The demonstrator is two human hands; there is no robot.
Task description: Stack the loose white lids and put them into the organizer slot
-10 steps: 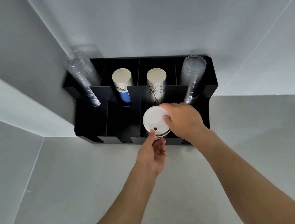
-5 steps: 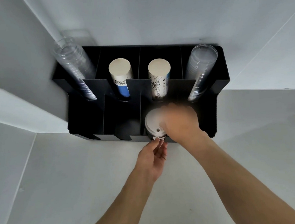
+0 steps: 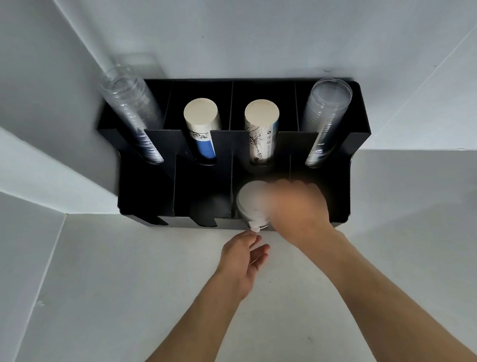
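A stack of white lids (image 3: 252,205) sits in the third front slot of the black organizer (image 3: 355,176), blurred by motion. My right hand (image 3: 298,204) covers the stack's right side, fingers curled around it. A small white tab sticks out under the stack at the slot's front notch, and my left hand (image 3: 245,259) is just below it, thumb and fingertips touching or nearly touching that tab, fingers loosely apart. The lids' right part is hidden by my right hand.
In the organizer's back row stand two stacks of clear cups (image 3: 132,115) (image 3: 325,118) and two stacks of paper cups (image 3: 202,126) (image 3: 261,129). Dark lids (image 3: 208,208) lie in the second front slot. White walls close in behind and to the left; a white counter (image 3: 127,306) lies in front.
The lid stack has gone lower into the slot with my right hand over it. My left hand has dropped away from the stack's front and opened slightly. The camera has moved closer.
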